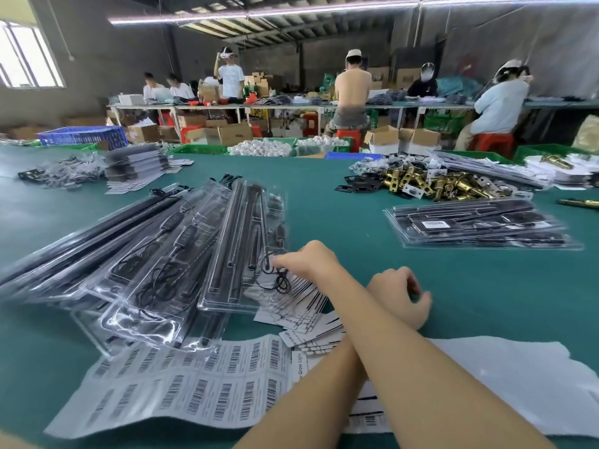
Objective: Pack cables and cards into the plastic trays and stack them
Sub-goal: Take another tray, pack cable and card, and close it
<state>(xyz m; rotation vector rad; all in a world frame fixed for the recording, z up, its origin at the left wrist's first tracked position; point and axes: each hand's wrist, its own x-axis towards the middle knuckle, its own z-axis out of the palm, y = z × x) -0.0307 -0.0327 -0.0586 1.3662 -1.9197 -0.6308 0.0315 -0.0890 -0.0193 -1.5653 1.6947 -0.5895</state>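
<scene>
Over the tray [227, 254] lying lengthwise away, right grip [304, 260] pinches cable [279, 281]; left grip [402, 296] slack.

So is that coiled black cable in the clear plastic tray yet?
Not fully: the coiled black cable spills off the clear plastic tray onto white cards, right hand pinching it.

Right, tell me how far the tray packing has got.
Done: a stack of filled trays lies at right. In hand: the right hand pinches a black cable at the tray; the left hand rests idle. Left: loose cards unpacked, fanned trays unstacked.
</scene>
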